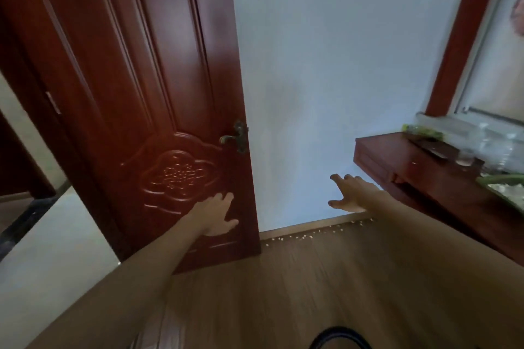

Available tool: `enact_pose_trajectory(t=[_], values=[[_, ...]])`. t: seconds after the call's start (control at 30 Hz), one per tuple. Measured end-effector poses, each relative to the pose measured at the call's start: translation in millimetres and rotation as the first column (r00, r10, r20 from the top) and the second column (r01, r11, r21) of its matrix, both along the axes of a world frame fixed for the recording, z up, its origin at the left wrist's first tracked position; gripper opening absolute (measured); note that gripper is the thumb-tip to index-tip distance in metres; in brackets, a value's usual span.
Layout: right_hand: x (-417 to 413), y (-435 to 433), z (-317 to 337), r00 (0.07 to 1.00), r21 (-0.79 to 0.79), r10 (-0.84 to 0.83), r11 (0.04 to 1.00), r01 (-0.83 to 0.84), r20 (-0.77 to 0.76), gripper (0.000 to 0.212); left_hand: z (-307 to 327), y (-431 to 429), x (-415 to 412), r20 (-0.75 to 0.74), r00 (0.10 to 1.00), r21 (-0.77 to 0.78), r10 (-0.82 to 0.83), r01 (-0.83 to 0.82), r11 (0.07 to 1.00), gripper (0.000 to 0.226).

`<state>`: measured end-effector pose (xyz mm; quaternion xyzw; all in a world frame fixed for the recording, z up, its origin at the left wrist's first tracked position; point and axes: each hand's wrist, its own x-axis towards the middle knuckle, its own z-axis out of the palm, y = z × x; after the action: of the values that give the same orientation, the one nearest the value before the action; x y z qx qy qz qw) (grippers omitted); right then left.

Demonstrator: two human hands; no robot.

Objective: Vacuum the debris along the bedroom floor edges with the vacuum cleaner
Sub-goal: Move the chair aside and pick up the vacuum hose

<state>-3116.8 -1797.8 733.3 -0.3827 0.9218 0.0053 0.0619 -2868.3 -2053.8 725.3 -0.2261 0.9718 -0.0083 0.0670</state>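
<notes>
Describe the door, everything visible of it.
The door looks like dark red-brown wood with raised panels and a carved medallion low down. A dull metal lever handle sits at its right edge. It stands open and upright, its free edge by the white wall. The left hand, fingers spread, reaches at its lower panel; contact cannot be told.

A dark curved thing (340, 338) is cut off by the bottom edge, too little showing to identify. On the desk (397, 156) the clear packaging (487, 142) is blurred and a green-rimmed tray (502, 185) runs off the right edge. The pale debris (307, 234) along the skirting (297, 226) is too small to tell what it is.
</notes>
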Motion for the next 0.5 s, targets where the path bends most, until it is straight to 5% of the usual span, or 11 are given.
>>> enact_pose_trajectory(t=[0.5], values=[[-90.7,219.0,-18.4,0.871,0.018,-0.475,0.879,0.477,0.123,0.086,-20.2,117.1,-238.7,0.061,0.886,0.061,-0.460,0.456,0.888,0.076]])
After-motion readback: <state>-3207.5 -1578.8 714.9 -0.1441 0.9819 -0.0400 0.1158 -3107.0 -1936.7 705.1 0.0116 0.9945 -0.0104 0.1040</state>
